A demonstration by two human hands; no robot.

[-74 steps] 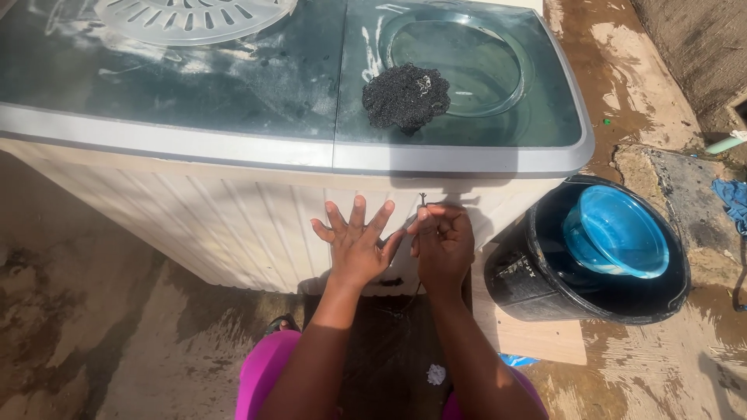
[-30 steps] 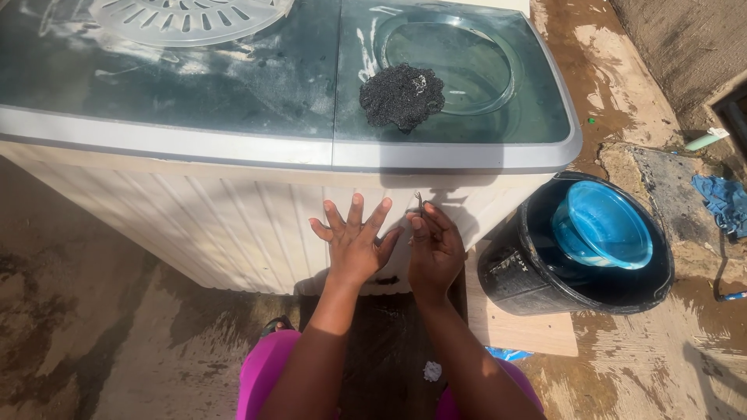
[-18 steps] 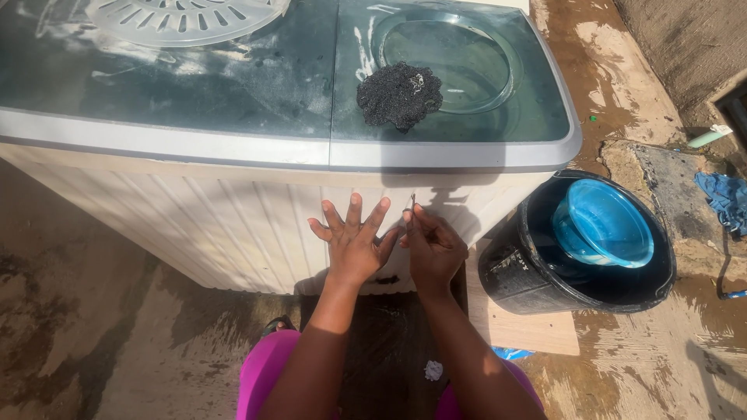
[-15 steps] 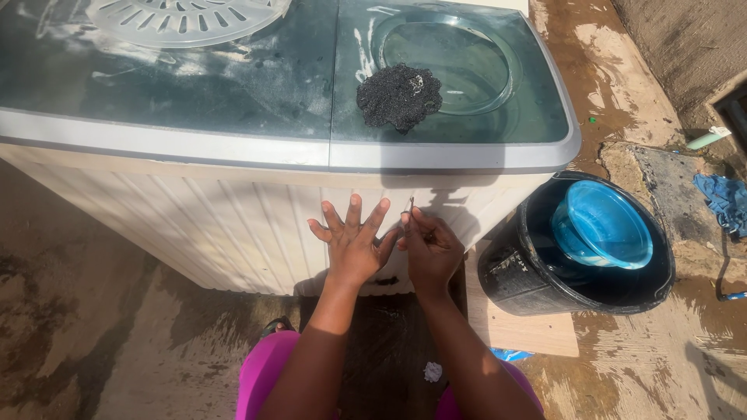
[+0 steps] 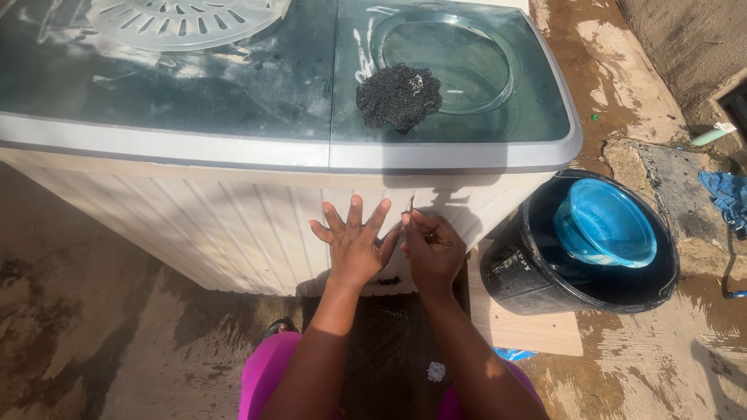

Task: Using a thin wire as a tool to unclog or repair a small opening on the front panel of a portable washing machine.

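My left hand (image 5: 355,242) is held up with fingers spread wide, palm toward the ribbed white side of a twin-tub washing machine (image 5: 233,225); it holds nothing. Right beside it, my right hand (image 5: 432,247) has its fingers pinched on a small thin dark thing (image 5: 410,207) that sticks up between thumb and fingertips; what it is I cannot tell. Both hands hover just in front of the machine's wall, below its grey rim. A dark scrubbing pad (image 5: 398,96) lies on the machine's tinted right lid.
A black bucket (image 5: 537,276) with a blue bowl (image 5: 604,225) inside stands to the right on a wooden board (image 5: 529,334). The ground is wet concrete. A blue cloth (image 5: 724,194) lies far right. My knees in pink are at the bottom.
My right hand has closed in tighter beside the left and its fingers now pinch together; the left hand stays spread. The view shifted slightly.
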